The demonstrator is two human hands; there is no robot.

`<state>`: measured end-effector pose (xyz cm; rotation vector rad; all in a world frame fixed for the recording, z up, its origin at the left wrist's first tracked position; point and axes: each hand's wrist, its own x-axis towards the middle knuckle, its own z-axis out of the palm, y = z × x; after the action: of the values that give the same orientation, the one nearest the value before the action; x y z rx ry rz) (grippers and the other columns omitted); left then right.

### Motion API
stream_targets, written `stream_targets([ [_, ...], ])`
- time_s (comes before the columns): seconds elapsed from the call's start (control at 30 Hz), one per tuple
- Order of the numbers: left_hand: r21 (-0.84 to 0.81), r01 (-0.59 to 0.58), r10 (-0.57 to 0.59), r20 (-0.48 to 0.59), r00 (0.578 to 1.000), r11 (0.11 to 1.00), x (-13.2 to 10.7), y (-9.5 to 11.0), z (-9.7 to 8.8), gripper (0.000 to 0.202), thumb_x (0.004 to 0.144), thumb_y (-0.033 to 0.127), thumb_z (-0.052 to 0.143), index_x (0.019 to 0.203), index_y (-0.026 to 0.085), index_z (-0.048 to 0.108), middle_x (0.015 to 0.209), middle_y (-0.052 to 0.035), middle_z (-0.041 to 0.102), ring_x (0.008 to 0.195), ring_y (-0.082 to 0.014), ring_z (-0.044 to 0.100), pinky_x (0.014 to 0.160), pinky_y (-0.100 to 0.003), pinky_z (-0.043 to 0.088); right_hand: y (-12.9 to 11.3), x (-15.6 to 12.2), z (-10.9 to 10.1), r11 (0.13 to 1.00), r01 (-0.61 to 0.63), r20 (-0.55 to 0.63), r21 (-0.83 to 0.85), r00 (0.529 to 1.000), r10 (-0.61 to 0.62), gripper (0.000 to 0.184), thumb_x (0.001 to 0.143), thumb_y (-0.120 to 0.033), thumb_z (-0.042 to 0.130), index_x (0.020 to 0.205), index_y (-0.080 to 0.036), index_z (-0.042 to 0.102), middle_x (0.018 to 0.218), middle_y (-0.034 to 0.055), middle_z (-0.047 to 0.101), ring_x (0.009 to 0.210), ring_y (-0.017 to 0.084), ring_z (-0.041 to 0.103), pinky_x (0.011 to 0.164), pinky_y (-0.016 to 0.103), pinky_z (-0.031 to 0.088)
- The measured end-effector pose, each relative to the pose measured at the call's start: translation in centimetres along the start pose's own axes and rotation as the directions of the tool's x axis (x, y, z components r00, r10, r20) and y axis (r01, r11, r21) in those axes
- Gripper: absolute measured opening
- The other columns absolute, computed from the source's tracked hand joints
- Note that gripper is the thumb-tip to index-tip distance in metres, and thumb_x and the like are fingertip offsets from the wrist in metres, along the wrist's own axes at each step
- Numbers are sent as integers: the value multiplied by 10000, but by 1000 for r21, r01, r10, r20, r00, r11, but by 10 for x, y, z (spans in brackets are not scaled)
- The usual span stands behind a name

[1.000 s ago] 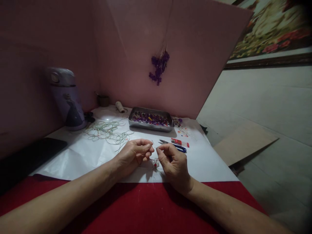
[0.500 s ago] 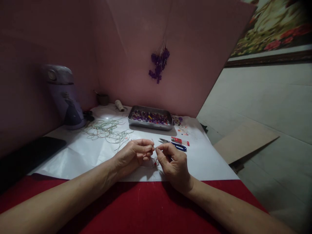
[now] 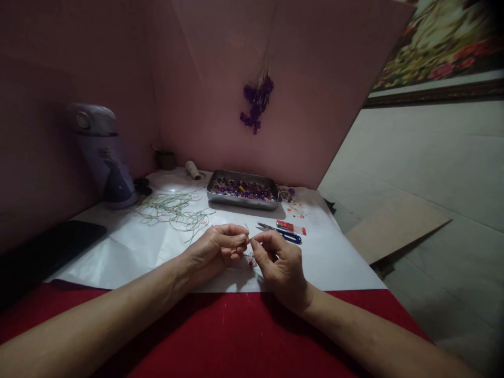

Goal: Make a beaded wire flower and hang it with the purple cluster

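A person's bare left hand (image 3: 218, 249) and bare right hand (image 3: 281, 265), slim-fingered, with rounded knuckles and narrow wrists, join a smooth, uncovered left forearm (image 3: 122, 315) and an equally bare right forearm (image 3: 354, 321), both broadening toward the view's lower edges.

pretty dim light, plain dusky-pink panels (image 3: 205, 79) left and far, dark-framed flowery painting (image 3: 444, 58) far right, big pale tiles (image 3: 441, 142) below it, flat tan board (image 3: 401, 231) right
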<state>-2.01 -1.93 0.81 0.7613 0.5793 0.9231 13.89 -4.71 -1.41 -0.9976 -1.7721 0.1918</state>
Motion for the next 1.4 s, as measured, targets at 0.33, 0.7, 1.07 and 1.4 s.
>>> stream_targets([
  [0.33, 12, 2, -2, 0, 1000, 1000, 0, 0, 1, 119, 616, 50, 753, 710, 76, 684, 623, -27, 598, 536, -66, 499, 485, -176, 341, 0, -1, 0, 1000, -2, 5, 17, 1000, 2, 110, 883, -224, 548, 794, -174, 590, 512, -60, 474, 417, 82, 382, 434, 212, 316],
  [0.7, 32, 0, -1, 21, 1000, 1000, 0, 0, 0, 118, 622, 68, 761, 711, 77, 685, 639, -23, 594, 531, -61, 487, 494, -185, 339, 1, 0, 0, 1000, -17, 14, 22, 1000, 17, 99, 880, -222, 551, 803, -173, 591, 513, -60, 479, 419, 82, 378, 435, 213, 314],
  [1.07, 43, 0, -1, 24, 1000, 999, 0, -2, -1, 121, 626, 82, 765, 716, 85, 685, 622, -18, 570, 538, -68, 471, 496, -194, 325, -1, -1, 0, 1000, -2, -17, -13, 1000, 2, 123, 880, -233, 544, 787, -174, 599, 520, -47, 502, 421, 87, 408, 433, 208, 329],
  [1.4, 24, -2, 2, 31, 1000, 1000, 1, -2, -2, 127, 630, 73, 761, 734, 77, 689, 623, -13, 564, 542, -61, 475, 494, -181, 321, 0, 0, 0, 1000, -11, -11, 0, 1000, 11, 113, 885, -234, 545, 801, -175, 592, 518, -52, 491, 421, 88, 402, 437, 212, 328],
])
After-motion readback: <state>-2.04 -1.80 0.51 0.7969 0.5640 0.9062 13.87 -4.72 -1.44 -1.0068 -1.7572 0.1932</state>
